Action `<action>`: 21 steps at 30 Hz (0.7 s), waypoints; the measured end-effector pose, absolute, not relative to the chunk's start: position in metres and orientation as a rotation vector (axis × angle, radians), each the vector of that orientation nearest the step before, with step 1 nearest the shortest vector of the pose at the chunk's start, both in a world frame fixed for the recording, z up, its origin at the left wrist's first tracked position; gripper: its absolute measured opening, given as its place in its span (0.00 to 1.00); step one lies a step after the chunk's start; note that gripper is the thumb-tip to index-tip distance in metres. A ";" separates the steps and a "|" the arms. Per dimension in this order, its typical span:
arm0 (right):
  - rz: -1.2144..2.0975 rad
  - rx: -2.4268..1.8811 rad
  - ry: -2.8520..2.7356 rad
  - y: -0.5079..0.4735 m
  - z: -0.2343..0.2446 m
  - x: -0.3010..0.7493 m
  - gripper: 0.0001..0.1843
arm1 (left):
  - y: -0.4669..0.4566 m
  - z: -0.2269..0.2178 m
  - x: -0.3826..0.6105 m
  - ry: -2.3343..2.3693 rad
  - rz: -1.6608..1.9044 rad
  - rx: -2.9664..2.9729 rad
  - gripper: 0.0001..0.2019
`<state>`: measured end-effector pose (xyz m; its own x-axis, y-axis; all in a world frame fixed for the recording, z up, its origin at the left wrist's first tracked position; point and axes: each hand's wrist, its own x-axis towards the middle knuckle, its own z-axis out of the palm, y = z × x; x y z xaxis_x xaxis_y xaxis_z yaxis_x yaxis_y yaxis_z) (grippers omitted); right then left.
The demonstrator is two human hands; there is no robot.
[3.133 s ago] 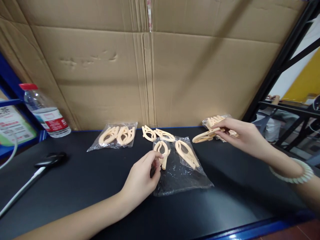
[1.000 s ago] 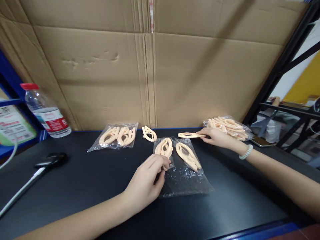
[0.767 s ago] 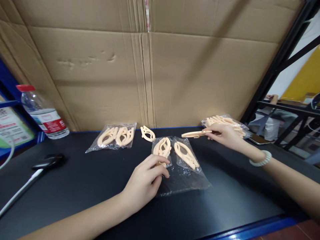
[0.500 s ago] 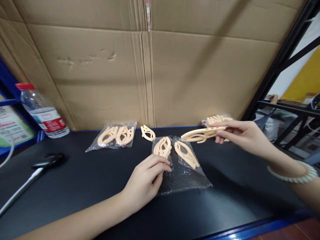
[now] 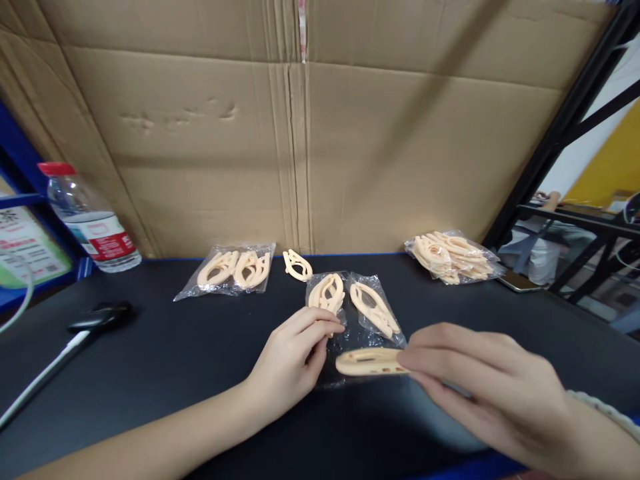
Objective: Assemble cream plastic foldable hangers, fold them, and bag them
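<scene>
My right hand (image 5: 485, 387) pinches one end of a beige folding hanger (image 5: 370, 363), held nearly flat above the front part of a clear plastic bag (image 5: 350, 339). The bag lies on the black table with two more hangers in it: a left hanger (image 5: 326, 291) and a right hanger (image 5: 373, 308). My left hand (image 5: 297, 350) is closed at the bag's left edge, thumb and fingers together on the plastic; its fingertips cover the lower end of the left hanger.
Behind lie a loose hanger (image 5: 299, 265), a bag with two hangers (image 5: 233, 270) and a heaped bag of hangers (image 5: 450, 257). A phone (image 5: 520, 283) sits beside that heap. At left are a water bottle (image 5: 95, 223) and a black device (image 5: 100, 317) with a white cable. Cardboard (image 5: 200, 147) stands behind.
My right hand has brought the hanger down and toward me, from near the heaped bag to over the front of the middle bag. My left hand has stayed in place.
</scene>
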<state>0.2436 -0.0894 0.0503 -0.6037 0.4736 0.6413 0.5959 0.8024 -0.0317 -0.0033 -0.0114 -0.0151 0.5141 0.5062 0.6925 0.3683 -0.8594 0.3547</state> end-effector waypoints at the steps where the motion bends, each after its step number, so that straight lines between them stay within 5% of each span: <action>1: -0.366 -0.780 -2.372 -0.090 0.048 0.241 0.14 | -0.012 -0.015 -0.003 0.756 1.267 2.584 0.16; 12: -1.133 -0.932 -2.355 -0.050 0.018 0.215 0.17 | -0.013 -0.016 -0.005 0.763 1.235 2.581 0.16; 21: -1.185 -1.032 -2.434 -0.030 0.008 0.217 0.12 | -0.013 -0.015 -0.004 0.741 1.156 2.614 0.15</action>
